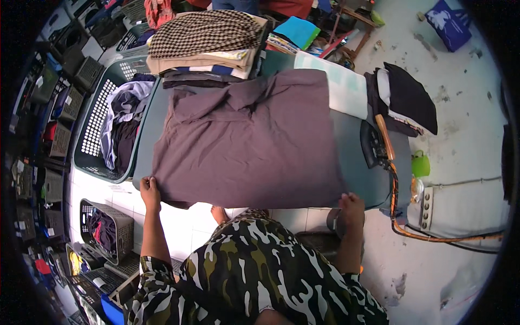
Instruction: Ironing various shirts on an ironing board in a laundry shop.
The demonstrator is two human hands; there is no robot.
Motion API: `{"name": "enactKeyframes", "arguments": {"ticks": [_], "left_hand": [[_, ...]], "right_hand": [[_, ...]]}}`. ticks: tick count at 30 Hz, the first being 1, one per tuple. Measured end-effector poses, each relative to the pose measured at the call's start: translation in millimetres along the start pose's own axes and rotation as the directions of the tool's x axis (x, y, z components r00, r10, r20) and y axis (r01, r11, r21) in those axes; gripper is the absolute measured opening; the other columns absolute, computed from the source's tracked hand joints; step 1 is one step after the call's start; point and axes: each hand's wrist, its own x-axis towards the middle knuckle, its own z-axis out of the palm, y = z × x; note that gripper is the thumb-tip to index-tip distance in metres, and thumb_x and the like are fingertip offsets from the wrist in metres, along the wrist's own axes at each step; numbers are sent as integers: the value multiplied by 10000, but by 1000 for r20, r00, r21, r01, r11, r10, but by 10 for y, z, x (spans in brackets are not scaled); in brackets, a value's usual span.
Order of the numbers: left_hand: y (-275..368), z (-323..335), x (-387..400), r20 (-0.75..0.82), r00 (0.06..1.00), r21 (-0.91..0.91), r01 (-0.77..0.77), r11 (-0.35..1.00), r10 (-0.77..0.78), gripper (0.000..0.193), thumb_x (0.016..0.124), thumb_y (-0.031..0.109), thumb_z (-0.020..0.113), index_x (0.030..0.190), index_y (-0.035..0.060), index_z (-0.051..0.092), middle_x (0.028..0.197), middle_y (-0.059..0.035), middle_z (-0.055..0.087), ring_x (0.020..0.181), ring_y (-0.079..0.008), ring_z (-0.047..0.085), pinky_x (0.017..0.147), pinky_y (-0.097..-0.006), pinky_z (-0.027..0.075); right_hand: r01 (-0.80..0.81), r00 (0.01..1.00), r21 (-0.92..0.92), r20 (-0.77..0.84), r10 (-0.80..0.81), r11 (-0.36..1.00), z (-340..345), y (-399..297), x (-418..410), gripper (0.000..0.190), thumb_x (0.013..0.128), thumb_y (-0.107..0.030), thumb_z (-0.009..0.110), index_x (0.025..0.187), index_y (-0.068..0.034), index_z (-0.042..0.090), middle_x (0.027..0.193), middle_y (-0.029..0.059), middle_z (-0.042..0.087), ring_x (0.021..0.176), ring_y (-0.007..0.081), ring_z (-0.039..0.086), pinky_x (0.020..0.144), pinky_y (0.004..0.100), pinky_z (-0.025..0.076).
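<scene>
A brownish-purple collared shirt (248, 158) lies spread across the grey-green ironing table (357, 178), its collar towards the far side. My left hand (150, 194) pinches the near left corner of the cloth. At the near right corner, my right hand (352, 207) grips the edge between thumb and fingers. Between them the near edge runs fairly straight along the table's front. Light wrinkles cross the cloth, with bunched folds around the collar. To the right, an iron (371, 144) with a wooden handle rests on the table, its orange-and-black cord trailing off right.
Folded clothes (207, 44) are piled at the far side, under a checked cloth. A white-and-mint cloth (337, 85) and dark folded garments (410, 99) lie at far right. A green laundry basket (91, 122) abuts the left side; a power strip (426, 209) is at right.
</scene>
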Motion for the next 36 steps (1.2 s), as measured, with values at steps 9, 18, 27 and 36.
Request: {"name": "enactKeyframes", "arguments": {"ticks": [9, 18, 27, 36], "left_hand": [[79, -195, 25, 49, 980, 181, -199, 963, 194, 140, 856, 131, 501, 888, -3, 480, 708, -113, 532, 618, -162, 486, 619, -291, 412], [284, -278, 203, 93, 925, 472, -367, 802, 368, 320, 750, 143, 622, 1015, 52, 468, 855, -142, 570, 770, -313, 565, 679, -381, 439], [1213, 1087, 1567, 378, 731, 374, -682, 628, 568, 598, 667, 69, 579, 1242, 135, 426, 1084, -222, 512, 971, -374, 517, 822, -419, 437], [1217, 1668, 2222, 338, 893, 291, -400, 869, 298, 303, 819, 149, 526, 1072, -12, 560, 918, -230, 611, 860, -325, 610, 727, -376, 468]], "right_hand": [[440, 897, -271, 179, -405, 856, -377, 493, 294, 374, 842, -311, 537, 1097, -42, 484, 998, 200, 535, 835, 360, 521, 736, 428, 431], [278, 835, -653, -198, -513, 704, -248, 445, 61, 259, 849, -256, 520, 826, -3, 575, 754, 150, 581, 704, 287, 569, 654, 368, 445], [481, 868, -684, 284, -408, 548, 886, -884, 924, 295, 832, -292, 552, 970, -33, 580, 831, 162, 589, 781, 342, 565, 730, 383, 446], [503, 790, -593, 21, -613, 628, 1538, -1817, 2118, 336, 797, -313, 569, 958, -20, 605, 937, 197, 583, 909, 368, 535, 806, 421, 426]]}}
